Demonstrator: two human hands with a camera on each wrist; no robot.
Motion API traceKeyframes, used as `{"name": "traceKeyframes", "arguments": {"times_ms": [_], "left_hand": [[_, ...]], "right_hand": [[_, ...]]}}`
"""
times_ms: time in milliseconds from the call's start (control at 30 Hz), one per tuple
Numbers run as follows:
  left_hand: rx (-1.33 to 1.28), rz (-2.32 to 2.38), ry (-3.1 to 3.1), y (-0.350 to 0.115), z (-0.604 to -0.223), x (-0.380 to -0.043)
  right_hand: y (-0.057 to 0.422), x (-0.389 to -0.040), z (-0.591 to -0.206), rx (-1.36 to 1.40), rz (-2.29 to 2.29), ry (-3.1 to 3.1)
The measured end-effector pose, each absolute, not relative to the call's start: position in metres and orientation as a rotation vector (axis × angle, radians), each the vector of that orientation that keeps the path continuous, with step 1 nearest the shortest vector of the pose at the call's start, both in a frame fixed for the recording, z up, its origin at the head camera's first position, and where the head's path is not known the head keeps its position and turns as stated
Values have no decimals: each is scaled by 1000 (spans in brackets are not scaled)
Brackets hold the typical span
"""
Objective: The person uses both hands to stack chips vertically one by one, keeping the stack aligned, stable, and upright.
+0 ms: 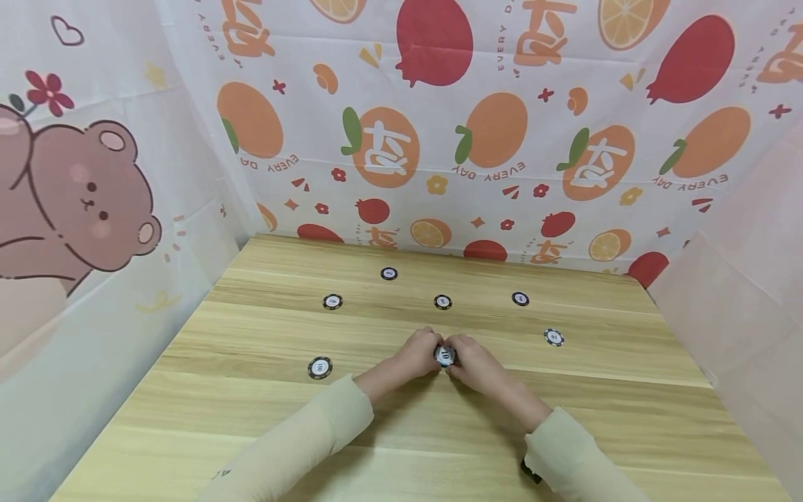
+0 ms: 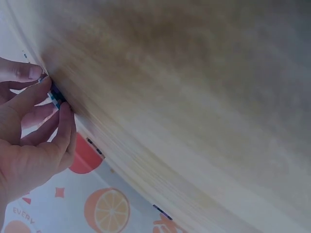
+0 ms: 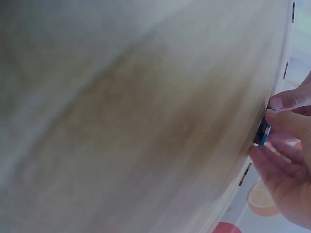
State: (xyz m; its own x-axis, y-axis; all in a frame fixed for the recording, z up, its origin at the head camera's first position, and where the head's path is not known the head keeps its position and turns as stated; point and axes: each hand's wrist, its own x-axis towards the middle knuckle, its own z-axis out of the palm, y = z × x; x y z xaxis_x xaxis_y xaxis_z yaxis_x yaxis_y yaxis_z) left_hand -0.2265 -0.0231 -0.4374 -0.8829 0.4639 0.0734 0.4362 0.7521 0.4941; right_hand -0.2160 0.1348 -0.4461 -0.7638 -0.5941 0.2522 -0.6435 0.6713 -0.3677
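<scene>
Both hands meet at a small stack of poker chips (image 1: 445,356) near the middle of the wooden table. A chip marked 10 lies on top, and darker chip edges show beneath it. My left hand (image 1: 419,354) holds the stack's left side between thumb and fingers. From the right, my right hand (image 1: 473,362) grips the opposite side. In the left wrist view, the left hand (image 2: 41,138) has its fingertips at the blue-and-white chip edge (image 2: 55,97), low over the tabletop. The right wrist view has the right hand (image 3: 286,170) pinching the same stack (image 3: 264,133).
Loose chips lie around on the table (image 1: 401,460): a 100 chip (image 1: 320,367) at left, a 10 chip (image 1: 554,337) at right, several others farther back. A dark object (image 1: 530,470) shows beside the right sleeve. Printed cloth (image 1: 539,77) hangs behind the table.
</scene>
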Motion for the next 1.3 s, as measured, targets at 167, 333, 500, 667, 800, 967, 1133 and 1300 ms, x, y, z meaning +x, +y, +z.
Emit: {"name": "traceKeyframes", "arguments": {"times_ms": [167,333,500,667,800,967,1133,1300], "left_hand": [[749,825,2884,-24,-436,-226],[726,865,2861,-23,-434,-226],[674,887,2831,-22,-435,-226],[637,902,2811,-22,-435,-227],[623,907,2820,-22,-435,-227],[596,885,2830,-20,-434,-227],[624,897,2846,-20,-434,-226],[654,913,2861,-19,-436,-226]], "right_hand": [[133,-215,-444,829,714,-2914],[132,-215,-442,739,737,-2966],[130,-216,-441,724,774,-2982],[129,-219,-441,697,825,-3010],[128,-221,-441,670,884,-3029],[127,-223,-440,642,949,-3051],[125,-225,-442,646,951,-3048],[122,-227,-444,656,888,-3028]]}}
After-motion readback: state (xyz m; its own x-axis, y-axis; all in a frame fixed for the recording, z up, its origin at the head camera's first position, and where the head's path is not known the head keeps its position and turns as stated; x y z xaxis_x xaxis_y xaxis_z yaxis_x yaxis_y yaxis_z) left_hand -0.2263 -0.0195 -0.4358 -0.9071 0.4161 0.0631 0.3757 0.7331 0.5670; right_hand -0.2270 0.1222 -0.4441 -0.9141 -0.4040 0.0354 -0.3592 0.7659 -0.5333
